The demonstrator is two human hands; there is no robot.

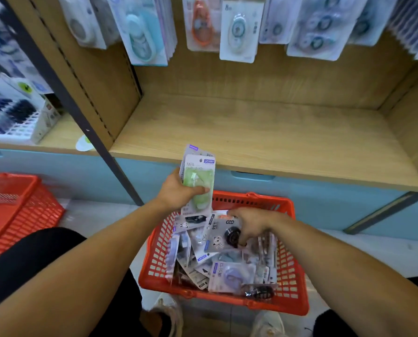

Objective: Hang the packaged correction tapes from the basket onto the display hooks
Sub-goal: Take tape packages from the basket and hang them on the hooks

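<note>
We hold a small stack of carded correction tapes, its front pack a green dispenser under clear plastic on a grey card (198,183), upright in our left hand (176,190), thumb curled across the blister and the fingers wrapped behind, just above the far rim of the red plastic lattice basket (290,271). Our right hand (251,224) reaches into that basket, its fingers bent down and pinching a grey card with a black round tape and a small dog drawing (223,235) at the top of the heap. Under it the basket holds a loose jumble of more packaged tapes, among them a lilac one (232,276) near the front. Above the bare wooden shelf (264,135), rows of packaged tapes (237,30) hang on the display. A second red basket (16,210) sits well apart at the left.
</note>
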